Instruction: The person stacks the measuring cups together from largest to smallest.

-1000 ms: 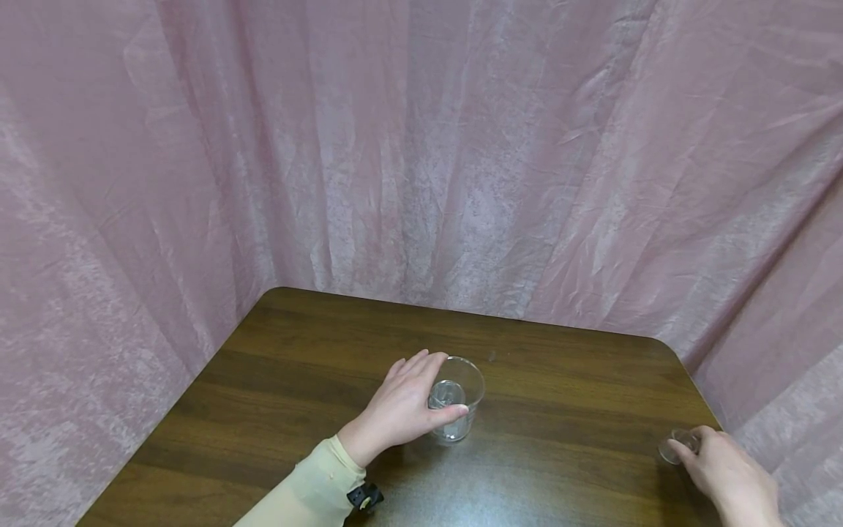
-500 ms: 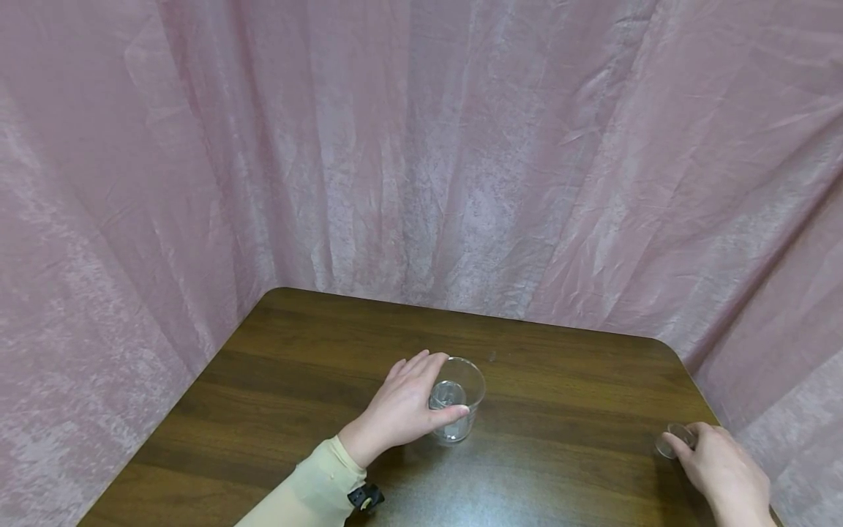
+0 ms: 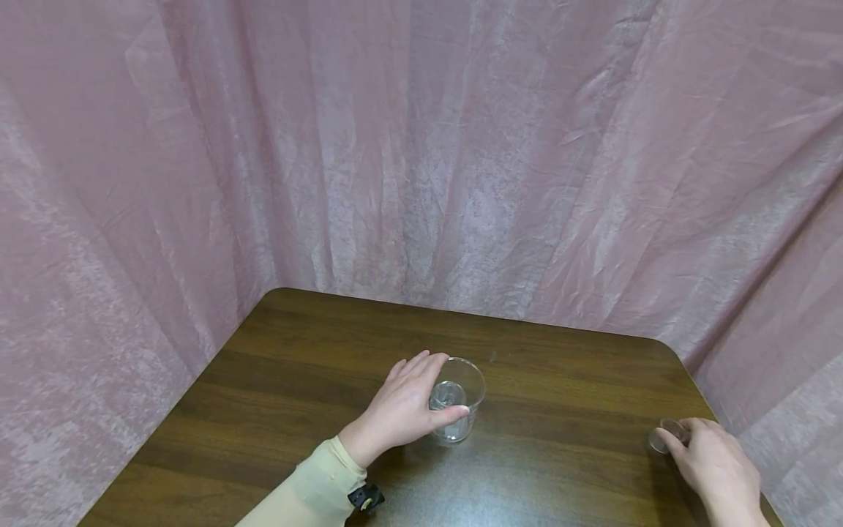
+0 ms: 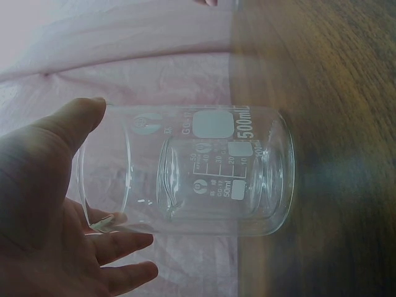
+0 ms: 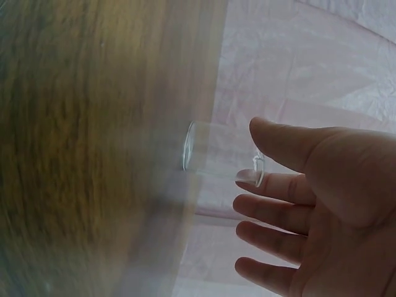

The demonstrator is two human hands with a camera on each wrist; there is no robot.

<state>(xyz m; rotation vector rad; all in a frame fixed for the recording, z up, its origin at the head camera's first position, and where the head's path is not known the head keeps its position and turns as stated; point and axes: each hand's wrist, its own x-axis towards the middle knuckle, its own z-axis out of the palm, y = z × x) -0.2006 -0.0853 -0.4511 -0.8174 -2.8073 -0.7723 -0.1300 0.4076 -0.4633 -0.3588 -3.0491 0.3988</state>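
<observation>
A large glass beaker (image 4: 136,185) marked 500mL stands upright on the wooden table. My left hand (image 3: 405,406) holds it at the rim, thumb on the near side and fingers on the far side. Inside it sits a smaller glass beaker (image 4: 213,201) with a printed scale and 50ml on it. Toward the table's right edge, my right hand (image 3: 718,465) pinches another small clear beaker (image 5: 216,148) by its rim between thumb and index finger. The other fingers of that hand extend free of the glass. This beaker is upright, its base close to the tabletop.
The dark wooden table (image 3: 560,417) has rounded far corners. Pink velvet curtains (image 3: 461,161) hang behind it and along both sides. A small pale spot (image 3: 492,357) shows on the wood beyond the large beaker.
My right hand has moved a little left and away from me, carrying the small beaker with it. The left hand and the large beaker have stayed in place.
</observation>
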